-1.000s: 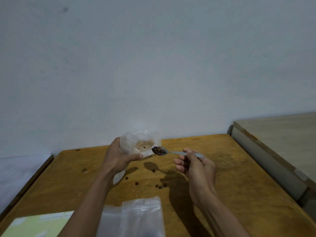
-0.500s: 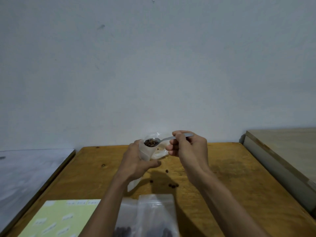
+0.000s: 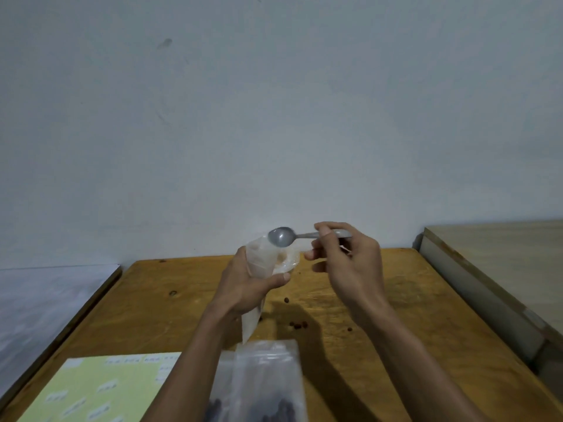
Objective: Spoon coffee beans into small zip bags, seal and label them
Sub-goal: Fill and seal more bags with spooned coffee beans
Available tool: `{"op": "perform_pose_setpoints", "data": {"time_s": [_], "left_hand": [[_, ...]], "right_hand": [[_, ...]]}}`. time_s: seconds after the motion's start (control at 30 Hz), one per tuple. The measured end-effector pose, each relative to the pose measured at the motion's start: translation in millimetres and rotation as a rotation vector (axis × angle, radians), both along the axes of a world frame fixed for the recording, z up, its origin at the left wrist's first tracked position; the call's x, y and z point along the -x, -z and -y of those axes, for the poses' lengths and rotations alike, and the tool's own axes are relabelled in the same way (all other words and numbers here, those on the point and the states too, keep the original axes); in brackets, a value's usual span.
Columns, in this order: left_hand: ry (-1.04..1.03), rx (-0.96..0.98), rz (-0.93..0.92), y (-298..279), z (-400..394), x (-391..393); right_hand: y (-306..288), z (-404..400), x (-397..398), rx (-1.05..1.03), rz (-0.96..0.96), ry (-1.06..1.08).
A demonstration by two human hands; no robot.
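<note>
My left hand [image 3: 243, 284] grips a small clear zip bag [image 3: 263, 263] with its mouth held open toward the right. My right hand [image 3: 347, 263] pinches the handle of a metal spoon [image 3: 281, 236]. The spoon's bowl sits tilted at the bag's mouth and looks empty. A few loose coffee beans [image 3: 298, 325] lie on the wooden table [image 3: 380, 315] below the hands. A larger clear bag holding dark beans [image 3: 265, 382] lies flat at the near edge, between my forearms.
A pale yellow sheet of white labels [image 3: 100, 388] lies at the near left of the table. A grey surface [image 3: 45, 300] adjoins the table on the left, and a lighter wooden surface [image 3: 499, 260] on the right. A plain wall rises behind.
The spoon carried beans up to the bag's mouth and now shows an empty bowl. Both hands rose slightly and the view tilted down a little.
</note>
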State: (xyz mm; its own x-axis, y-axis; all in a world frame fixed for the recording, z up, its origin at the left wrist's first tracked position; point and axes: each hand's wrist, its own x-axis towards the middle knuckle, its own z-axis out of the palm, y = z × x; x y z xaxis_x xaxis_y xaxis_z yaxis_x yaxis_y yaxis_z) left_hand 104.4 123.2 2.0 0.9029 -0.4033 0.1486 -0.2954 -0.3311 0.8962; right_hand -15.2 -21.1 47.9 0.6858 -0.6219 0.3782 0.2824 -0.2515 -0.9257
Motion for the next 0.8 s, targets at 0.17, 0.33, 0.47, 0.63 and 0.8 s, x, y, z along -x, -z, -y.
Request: {"op": "perform_pose_setpoints", "data": {"time_s": [0.17,0.33,0.47,0.63,0.8], "left_hand": [[0.018,-0.004,0.011,1,11,-1],[0.031,-0.035,0.0,4,21,-4],[0.04,-0.03,-0.015,5,29,-7],[0.037,-0.038,-0.018,6,34,-11],[0.041,-0.028,-0.024,5,35,-9]], "right_hand": [[26,42,1,-0.232,-0.014,0.245],[76,77,-10,-0.203,-0.159,0.376],[108,95,-30,-0.077,-0.349,0.414],[138,101,-43,0.221,-0.548,0.381],[139,99,-47,0.401,-0.723,0.354]]}}
